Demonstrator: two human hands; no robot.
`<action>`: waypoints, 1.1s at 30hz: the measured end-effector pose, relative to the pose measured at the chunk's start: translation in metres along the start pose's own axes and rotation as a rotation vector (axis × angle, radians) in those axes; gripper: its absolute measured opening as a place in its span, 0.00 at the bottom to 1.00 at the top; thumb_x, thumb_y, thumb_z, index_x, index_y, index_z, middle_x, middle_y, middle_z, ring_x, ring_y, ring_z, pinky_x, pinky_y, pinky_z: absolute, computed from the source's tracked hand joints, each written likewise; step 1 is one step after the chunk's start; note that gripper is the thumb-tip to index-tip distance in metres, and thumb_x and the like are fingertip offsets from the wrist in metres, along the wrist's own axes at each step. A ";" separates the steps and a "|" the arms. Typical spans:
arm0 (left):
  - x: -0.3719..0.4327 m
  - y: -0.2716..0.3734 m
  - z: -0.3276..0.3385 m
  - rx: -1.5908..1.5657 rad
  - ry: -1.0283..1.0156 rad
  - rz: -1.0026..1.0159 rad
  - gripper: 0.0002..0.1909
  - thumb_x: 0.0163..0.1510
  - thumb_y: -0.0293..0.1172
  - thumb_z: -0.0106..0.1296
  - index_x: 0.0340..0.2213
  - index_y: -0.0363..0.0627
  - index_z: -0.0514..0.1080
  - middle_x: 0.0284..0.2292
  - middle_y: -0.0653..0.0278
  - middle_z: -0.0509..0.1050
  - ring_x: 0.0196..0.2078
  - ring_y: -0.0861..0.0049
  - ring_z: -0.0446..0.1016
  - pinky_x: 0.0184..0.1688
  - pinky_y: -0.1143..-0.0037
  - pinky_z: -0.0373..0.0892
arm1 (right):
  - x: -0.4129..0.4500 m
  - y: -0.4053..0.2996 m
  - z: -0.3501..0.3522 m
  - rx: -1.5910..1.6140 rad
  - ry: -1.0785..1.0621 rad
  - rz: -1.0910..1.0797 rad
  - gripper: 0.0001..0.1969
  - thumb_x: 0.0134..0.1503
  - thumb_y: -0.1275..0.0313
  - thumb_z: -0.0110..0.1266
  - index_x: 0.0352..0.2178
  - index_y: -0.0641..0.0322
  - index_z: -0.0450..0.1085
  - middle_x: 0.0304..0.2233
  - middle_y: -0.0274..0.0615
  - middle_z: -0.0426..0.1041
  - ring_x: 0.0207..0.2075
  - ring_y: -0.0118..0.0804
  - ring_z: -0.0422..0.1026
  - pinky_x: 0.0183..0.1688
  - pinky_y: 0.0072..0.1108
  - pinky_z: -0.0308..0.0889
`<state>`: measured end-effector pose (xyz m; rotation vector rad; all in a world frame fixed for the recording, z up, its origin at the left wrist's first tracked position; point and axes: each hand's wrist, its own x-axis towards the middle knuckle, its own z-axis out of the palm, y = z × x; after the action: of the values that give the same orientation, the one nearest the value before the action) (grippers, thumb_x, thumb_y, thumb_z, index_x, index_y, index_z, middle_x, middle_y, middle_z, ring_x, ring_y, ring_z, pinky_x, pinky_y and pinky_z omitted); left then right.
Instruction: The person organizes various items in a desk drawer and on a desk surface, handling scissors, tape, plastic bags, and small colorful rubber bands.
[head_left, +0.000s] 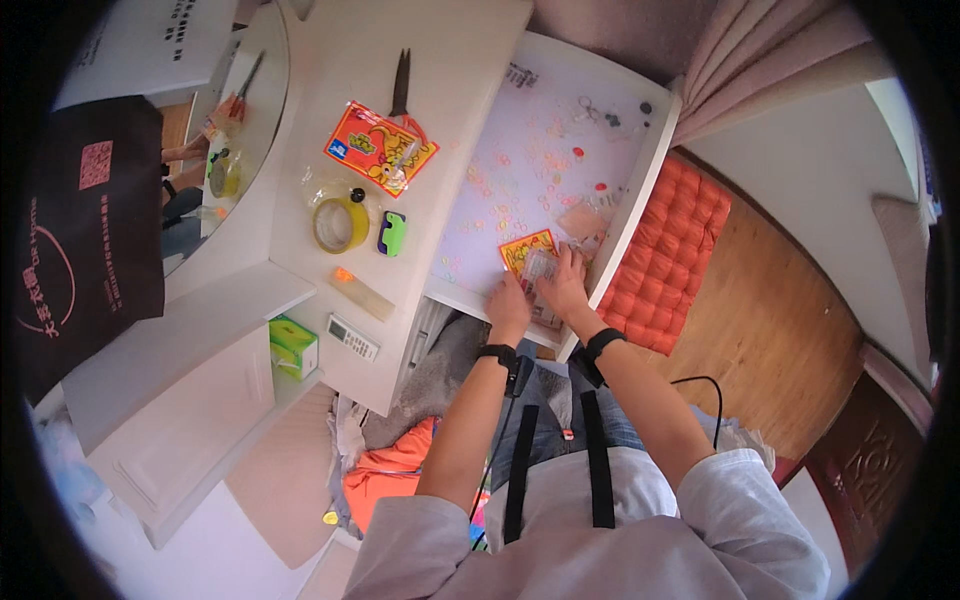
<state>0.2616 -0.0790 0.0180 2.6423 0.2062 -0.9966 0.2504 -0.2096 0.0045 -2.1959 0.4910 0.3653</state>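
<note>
Both hands are inside an open white drawer (641, 180), near its front corner. My left hand (510, 304) is at the left edge of a clear plastic package (541, 277). My right hand (566, 283) lies over that package's right side, fingers spread. Whether either hand grips it is hard to tell. Beneath and beyond the package is a yellow and orange printed packet (525, 247). Small colourful rubber bands (502, 187) are scattered over the drawer's bottom, with a pinkish flat piece (583, 222) and red bits beside them.
On the white tabletop (439, 30) left of the drawer lie scissors (401, 86), an orange snack packet (375, 150), a roll of yellow tape (339, 225), a green and purple tool (391, 234) and a remote control (352, 337). A red tufted cushion (664, 262) is beyond the drawer.
</note>
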 end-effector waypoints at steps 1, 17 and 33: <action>-0.004 -0.001 0.002 -0.014 -0.001 0.009 0.28 0.53 0.43 0.59 0.48 0.41 0.61 0.42 0.49 0.75 0.47 0.49 0.73 0.49 0.55 0.66 | 0.001 0.002 -0.001 0.058 0.001 -0.001 0.42 0.46 0.73 0.59 0.62 0.68 0.48 0.58 0.67 0.52 0.60 0.69 0.53 0.64 0.46 0.52; 0.011 -0.009 0.004 -0.133 -0.169 0.061 0.21 0.53 0.46 0.57 0.38 0.39 0.70 0.38 0.49 0.76 0.44 0.51 0.75 0.55 0.55 0.64 | 0.007 -0.003 0.027 0.085 0.399 0.310 0.28 0.52 0.72 0.53 0.55 0.68 0.58 0.53 0.63 0.59 0.55 0.63 0.60 0.60 0.42 0.56; 0.015 -0.016 -0.266 -0.945 -0.313 0.472 0.10 0.61 0.34 0.55 0.35 0.39 0.71 0.25 0.73 0.70 0.28 0.90 0.66 0.30 0.80 0.64 | 0.001 0.003 -0.003 0.082 0.169 0.310 0.08 0.56 0.75 0.48 0.37 0.67 0.71 0.32 0.54 0.75 0.34 0.53 0.75 0.39 0.35 0.70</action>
<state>0.4333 0.0258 0.1934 1.5558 -0.0284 -0.8381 0.2499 -0.2142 0.0041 -2.0816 0.9286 0.3179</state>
